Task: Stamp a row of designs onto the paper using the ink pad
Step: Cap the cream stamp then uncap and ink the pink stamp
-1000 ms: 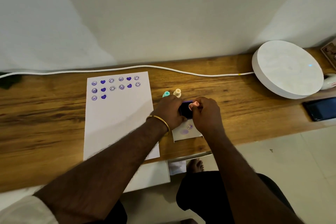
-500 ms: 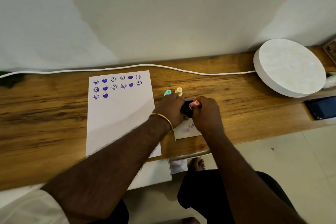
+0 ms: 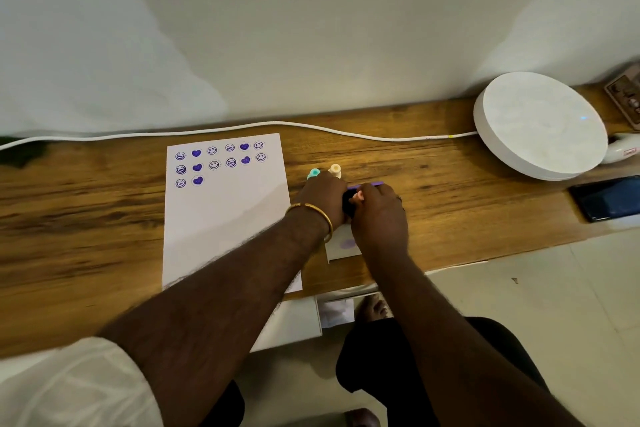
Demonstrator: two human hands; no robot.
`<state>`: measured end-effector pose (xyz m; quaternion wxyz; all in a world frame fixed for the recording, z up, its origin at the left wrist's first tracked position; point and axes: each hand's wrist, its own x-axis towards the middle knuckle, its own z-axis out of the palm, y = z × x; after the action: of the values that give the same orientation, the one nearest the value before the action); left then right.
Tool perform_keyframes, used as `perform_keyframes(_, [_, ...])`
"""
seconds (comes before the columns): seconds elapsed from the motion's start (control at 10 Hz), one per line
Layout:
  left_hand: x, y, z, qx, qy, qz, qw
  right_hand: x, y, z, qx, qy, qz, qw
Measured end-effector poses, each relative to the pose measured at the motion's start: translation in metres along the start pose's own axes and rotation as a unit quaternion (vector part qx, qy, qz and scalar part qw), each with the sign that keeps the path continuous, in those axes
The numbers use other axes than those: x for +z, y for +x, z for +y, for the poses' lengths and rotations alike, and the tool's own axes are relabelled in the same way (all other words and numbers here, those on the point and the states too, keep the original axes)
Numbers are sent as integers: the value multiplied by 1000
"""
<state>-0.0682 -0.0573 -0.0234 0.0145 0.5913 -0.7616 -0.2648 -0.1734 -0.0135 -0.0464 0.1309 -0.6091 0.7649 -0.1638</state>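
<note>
A white sheet of paper (image 3: pixel 225 218) lies on the wooden desk (image 3: pixel 86 218), with rows of purple smileys and hearts stamped along its top. Right of it, my left hand (image 3: pixel 323 198) grips the dark ink pad (image 3: pixel 347 206) at its left side; its purple lid edge (image 3: pixel 367 185) shows behind. My right hand (image 3: pixel 379 213) pinches a small pink stamp (image 3: pixel 358 197) and holds it down on the pad. A teal stamp (image 3: pixel 313 173) and a cream stamp (image 3: pixel 335 170) stand just behind my left hand. A small scrap of paper (image 3: pixel 343 248) with purple test marks lies under my wrists.
A white cable (image 3: pixel 277 125) runs along the back of the desk to a round white device (image 3: pixel 540 125) at the right. A dark phone (image 3: pixel 609 198) lies near the right front edge. A white box (image 3: pixel 291 326) sits below the desk edge.
Both hands stay together at the ink pad with the pink stamp on it. The scene shifts slightly in the frame from head movement only.
</note>
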Motion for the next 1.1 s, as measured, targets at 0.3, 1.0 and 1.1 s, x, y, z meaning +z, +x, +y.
perform_keyframes(0.3, [1,-1,3,-20,-1,3,1000,-2,3,-3,-18,-44,-27,998])
perform_keyframes(1.0, [-1,2,5,-31,-9,-3,999,0,2,0,-7,-1,-19,1000])
perform_keyframes(1.1, [-2,4,5,-30,-9,-14,999,-3,6,7,14,48,-4,999])
